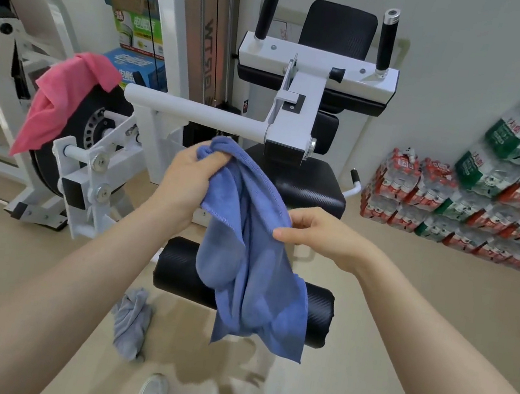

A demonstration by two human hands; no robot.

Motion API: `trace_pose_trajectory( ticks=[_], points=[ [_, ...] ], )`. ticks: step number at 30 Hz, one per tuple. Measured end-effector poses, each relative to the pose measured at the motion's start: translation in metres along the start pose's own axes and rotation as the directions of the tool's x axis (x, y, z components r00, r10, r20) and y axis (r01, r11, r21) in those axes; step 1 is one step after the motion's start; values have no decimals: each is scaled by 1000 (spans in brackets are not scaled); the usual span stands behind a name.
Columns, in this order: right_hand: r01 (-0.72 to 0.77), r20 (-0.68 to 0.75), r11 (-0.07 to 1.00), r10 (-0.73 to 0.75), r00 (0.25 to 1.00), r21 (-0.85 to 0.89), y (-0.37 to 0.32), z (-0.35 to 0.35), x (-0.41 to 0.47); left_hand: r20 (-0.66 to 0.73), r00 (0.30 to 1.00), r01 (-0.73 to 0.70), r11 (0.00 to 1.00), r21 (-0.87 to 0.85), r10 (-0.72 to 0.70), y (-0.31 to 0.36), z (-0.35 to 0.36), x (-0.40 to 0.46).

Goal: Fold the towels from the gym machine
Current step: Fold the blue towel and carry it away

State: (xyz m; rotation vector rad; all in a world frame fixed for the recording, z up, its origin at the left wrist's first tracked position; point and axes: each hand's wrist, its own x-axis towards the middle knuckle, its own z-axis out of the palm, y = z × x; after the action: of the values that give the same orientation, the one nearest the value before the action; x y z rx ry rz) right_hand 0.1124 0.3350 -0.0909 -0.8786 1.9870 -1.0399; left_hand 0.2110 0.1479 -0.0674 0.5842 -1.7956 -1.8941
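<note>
A blue towel (256,257) hangs bunched in the air in front of the white gym machine (294,124). My left hand (186,178) grips its top end in a fist. My right hand (321,233) pinches the towel's right edge between thumb and fingers, a little lower. A pink towel (58,103) is draped over the round weight disc at the left side of the machine. A grey towel (131,323) lies crumpled on the floor below my left forearm.
A black roller pad (315,314) and black seat (307,187) sit behind the hanging towel. Stacked packs of bottled water (475,203) line the right wall. Cardboard boxes (136,3) stand at the back left. My shoe (153,391) shows on the beige floor.
</note>
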Motion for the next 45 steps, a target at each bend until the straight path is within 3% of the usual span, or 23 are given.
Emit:
trace_pose_trajectory(
  ticks=[3,5,7,9,10,12,14,19,22,24,28,32,35,37,41,45],
  points=[
    [-2,-188,996,18,982,84,6,2,3,-198,980,-12,978,-208,-30,-7,-12,6],
    [50,-304,993,-15,953,109,5,3,6,-216,975,24,990,-140,-54,-10,-16,8],
    [124,-355,989,-86,931,84,0,4,9,-98,994,71,980,184,-54,-12,-15,5],
    [170,-354,985,-151,923,22,-11,6,9,135,991,-80,840,536,8,-10,-6,-5],
    [202,-339,979,-186,922,13,-16,7,10,281,959,-199,775,600,29,-6,1,-12],
    [258,-279,960,-218,935,113,-25,10,10,514,858,-334,749,572,-11,-2,13,-21],
    [247,-211,933,-195,958,260,-28,10,9,576,815,-327,773,543,-60,-2,19,-22],
    [209,-103,886,-183,978,413,-22,0,5,432,896,-147,849,508,-104,-2,23,-15],
    [180,-98,924,-155,983,338,-13,-10,5,342,930,40,961,275,-137,-8,20,-9],
    [157,-109,945,-131,985,286,-6,-13,3,236,956,151,982,117,-175,-11,17,-4],
    [130,-272,983,-91,958,127,3,-20,-1,-21,966,257,963,-81,-259,-18,4,14],
    [185,-388,960,-91,917,211,-4,-14,0,-20,963,269,963,32,-268,-22,-4,20],
    [256,-313,884,-134,940,390,-13,-7,4,84,978,154,934,324,-190,-21,-3,12],
    [276,-258,882,-185,948,382,-17,-3,6,175,980,9,892,452,-98,-14,0,6],
    [285,-181,885,-232,956,367,-31,5,5,375,925,-120,893,434,-58,8,8,-8],
    [245,-126,883,-212,969,400,-37,13,8,450,893,-302,785,542,33,15,11,-14]
  ],
)
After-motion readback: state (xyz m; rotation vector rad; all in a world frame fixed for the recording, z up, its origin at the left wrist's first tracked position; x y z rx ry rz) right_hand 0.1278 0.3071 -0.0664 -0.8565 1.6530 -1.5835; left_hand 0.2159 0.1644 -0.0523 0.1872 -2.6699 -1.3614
